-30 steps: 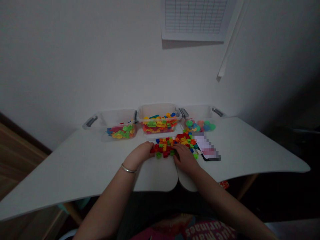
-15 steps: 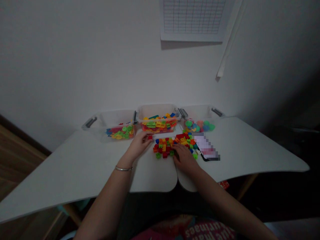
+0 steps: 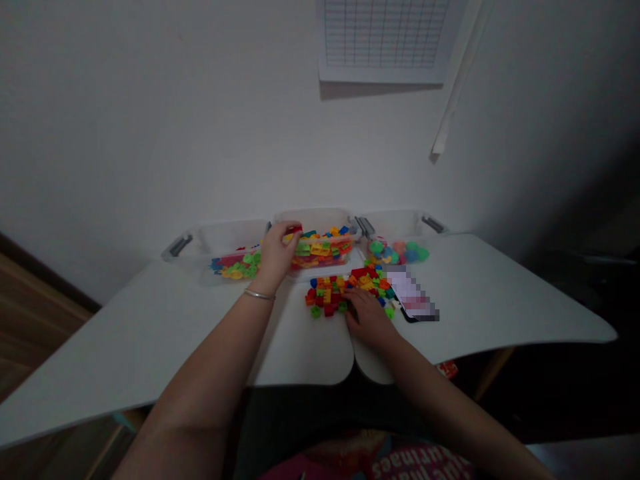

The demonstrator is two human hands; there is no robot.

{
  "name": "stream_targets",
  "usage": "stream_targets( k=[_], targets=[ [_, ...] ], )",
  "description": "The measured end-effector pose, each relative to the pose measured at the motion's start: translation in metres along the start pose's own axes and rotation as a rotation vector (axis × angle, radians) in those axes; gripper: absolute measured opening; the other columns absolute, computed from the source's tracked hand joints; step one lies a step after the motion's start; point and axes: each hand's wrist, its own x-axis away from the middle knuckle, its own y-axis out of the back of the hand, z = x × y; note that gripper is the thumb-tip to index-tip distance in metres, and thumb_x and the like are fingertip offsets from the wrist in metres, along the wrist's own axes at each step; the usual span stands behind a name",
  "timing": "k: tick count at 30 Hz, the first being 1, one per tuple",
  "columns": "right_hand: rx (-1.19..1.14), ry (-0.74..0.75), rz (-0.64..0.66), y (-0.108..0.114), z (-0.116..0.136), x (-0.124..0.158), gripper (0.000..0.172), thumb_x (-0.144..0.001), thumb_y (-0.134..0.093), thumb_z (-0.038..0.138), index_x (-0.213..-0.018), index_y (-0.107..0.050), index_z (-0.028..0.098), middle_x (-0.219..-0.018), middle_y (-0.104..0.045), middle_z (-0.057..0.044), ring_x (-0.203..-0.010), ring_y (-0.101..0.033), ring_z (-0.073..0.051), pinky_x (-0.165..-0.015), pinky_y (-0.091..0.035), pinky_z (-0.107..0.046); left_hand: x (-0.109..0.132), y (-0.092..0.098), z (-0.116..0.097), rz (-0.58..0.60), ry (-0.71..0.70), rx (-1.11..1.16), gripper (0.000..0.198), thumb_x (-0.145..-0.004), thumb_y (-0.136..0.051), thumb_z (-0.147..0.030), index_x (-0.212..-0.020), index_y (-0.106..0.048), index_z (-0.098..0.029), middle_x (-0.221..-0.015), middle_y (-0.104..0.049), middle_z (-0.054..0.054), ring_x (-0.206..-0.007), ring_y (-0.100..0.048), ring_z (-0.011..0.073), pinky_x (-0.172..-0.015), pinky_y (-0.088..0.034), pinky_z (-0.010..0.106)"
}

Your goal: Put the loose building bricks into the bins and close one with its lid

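Between the fingertips of my left hand (image 3: 277, 251) is a small red building brick (image 3: 297, 229). That hand is raised at the left front of the middle clear bin (image 3: 320, 271), which holds several yellow, green, red and blue bricks. On the white table in front of the bin lies a loose pile of coloured bricks (image 3: 329, 295). My right hand (image 3: 369, 316) rests at the pile's right side with its fingers bent over the bricks. Its fingertips are partly hidden, so whether they grip a brick does not show.
A clear bin (image 3: 220, 239) with green, yellow, red and blue pieces stands at the left. Another clear bin (image 3: 405, 223) with rounded pieces is at the right. Beside the pile lies a phone (image 3: 413, 297) with a blurred screen. Behind the bins rises a white wall.
My left hand has moved up and forward from beside the pile to the middle bin, carrying the red brick. The right hand has stayed at the pile.
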Motion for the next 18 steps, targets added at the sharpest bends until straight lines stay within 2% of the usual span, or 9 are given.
stream_targets(
  k=[4,9,14,18],
  targets=[
    [0.001,-0.006,0.004,0.0,0.0,0.0,0.04,-0.082,-0.051,0.014,-0.122,-0.059,0.012,-0.129,-0.059,-0.013,-0.124,-0.049,-0.025,-0.111,-0.036,-0.043,-0.005,-0.011,0.002,0.096,-0.101,-0.129,0.017,-0.089,-0.052,-0.021,-0.1,-0.065,-0.018,-0.105,-0.069,0.007,-0.102,-0.061,0.0184,-0.094,-0.046,0.033],
    [-0.007,-0.004,-0.001,-0.002,-0.001,0.001,0.039,-0.082,-0.053,0.015,-0.12,-0.059,0.012,-0.129,-0.059,-0.014,-0.126,-0.048,-0.025,-0.112,-0.034,-0.044,-0.003,-0.02,-0.002,0.174,-0.071,-0.352,0.022,-0.091,-0.046,-0.022,-0.097,-0.067,-0.017,-0.102,-0.071,0.008,-0.098,-0.063,0.0219,-0.091,-0.044,0.037],
    [-0.012,0.003,-0.014,-0.003,-0.001,0.0,0.039,-0.081,-0.052,0.014,-0.119,-0.06,0.014,-0.128,-0.06,-0.013,-0.126,-0.048,-0.025,-0.111,-0.035,-0.045,0.001,-0.021,-0.011,0.296,-0.101,-0.613,0.036,-0.094,-0.038,-0.029,-0.085,-0.07,-0.015,-0.089,-0.072,0.012,-0.092,-0.064,0.0273,-0.09,-0.039,0.044],
    [-0.014,0.0,-0.016,-0.003,-0.001,0.0,0.04,-0.081,-0.052,0.013,-0.12,-0.059,0.013,-0.128,-0.06,-0.014,-0.125,-0.049,-0.025,-0.111,-0.035,-0.046,0.003,-0.019,-0.015,0.323,-0.125,-0.654,0.042,-0.095,-0.034,-0.033,-0.087,-0.071,-0.014,-0.091,-0.072,0.013,-0.092,-0.063,0.0276,-0.09,-0.038,0.044]
  ],
)
